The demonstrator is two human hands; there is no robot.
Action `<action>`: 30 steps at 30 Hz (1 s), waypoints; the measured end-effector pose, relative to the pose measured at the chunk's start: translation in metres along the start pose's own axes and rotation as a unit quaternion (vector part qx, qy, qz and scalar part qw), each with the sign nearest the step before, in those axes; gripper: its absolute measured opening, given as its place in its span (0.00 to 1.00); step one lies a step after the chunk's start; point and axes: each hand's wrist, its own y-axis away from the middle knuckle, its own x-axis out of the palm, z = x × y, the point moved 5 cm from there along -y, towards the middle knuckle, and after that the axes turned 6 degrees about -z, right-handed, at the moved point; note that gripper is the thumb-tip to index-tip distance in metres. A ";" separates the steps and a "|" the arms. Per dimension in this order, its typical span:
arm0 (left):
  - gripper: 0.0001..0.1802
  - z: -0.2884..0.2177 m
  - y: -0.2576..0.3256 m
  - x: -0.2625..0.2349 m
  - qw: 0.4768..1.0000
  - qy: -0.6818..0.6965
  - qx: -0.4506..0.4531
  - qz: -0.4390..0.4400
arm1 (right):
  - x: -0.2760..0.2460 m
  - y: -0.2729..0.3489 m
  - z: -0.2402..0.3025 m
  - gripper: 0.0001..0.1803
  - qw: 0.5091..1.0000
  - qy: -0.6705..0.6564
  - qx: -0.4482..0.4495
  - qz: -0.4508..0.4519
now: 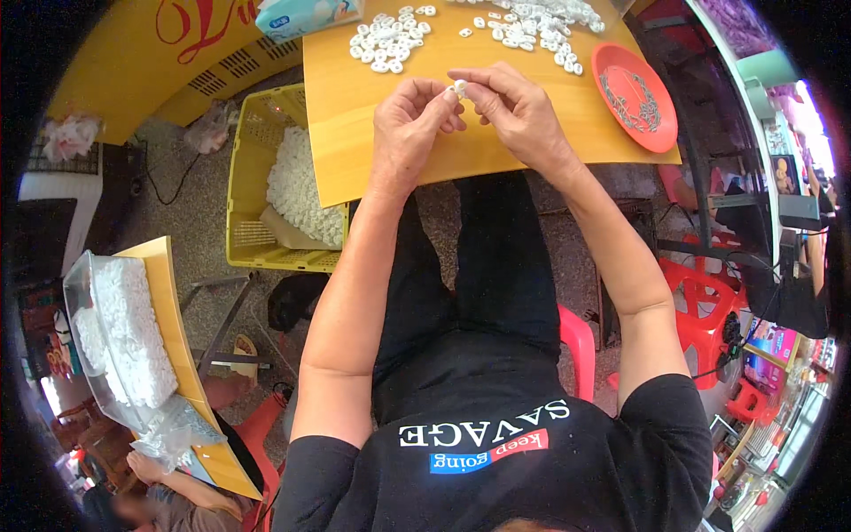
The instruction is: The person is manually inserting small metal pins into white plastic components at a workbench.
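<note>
Over the near part of the yellow tabletop (341,142), my two hands meet fingertip to fingertip. Between them is a small white plastic piece (459,87). My left hand (412,129) pinches it with thumb and index finger, the other fingers curled. From the other side my right hand (523,115) grips it, thumb below and index finger stretched over the top. The fingers partly cover the piece. Beyond my left hand lies a pile of white oval two-holed pieces (390,43). A larger pile of similar pieces (536,31) spreads beyond my right hand.
A red plate (612,62) of thin metal parts sits at the table's right. A tissue pack (306,16) lies far left. Below the left edge stands a yellow crate (244,168) of white pieces. Another person's hand (146,467) is by a side board (168,310) with a clear bin.
</note>
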 end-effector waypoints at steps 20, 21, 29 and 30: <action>0.08 -0.002 -0.001 -0.003 0.999 0.046 -0.011 -0.017 | 0.019 0.000 -0.011 0.12 0.976 -0.180 0.104 -0.063; 0.08 -0.004 0.000 -0.002 0.999 0.022 0.009 -0.022 | 0.020 0.000 -0.014 0.13 0.962 -0.231 0.136 -0.054; 0.10 -0.014 0.017 -0.001 1.000 0.000 0.012 -0.011 | 0.019 0.012 -0.001 0.18 0.883 -0.421 0.204 -0.034; 0.11 -0.015 0.021 -0.001 1.000 -0.012 0.012 -0.010 | 0.020 0.014 0.000 0.21 0.873 -0.435 0.216 -0.028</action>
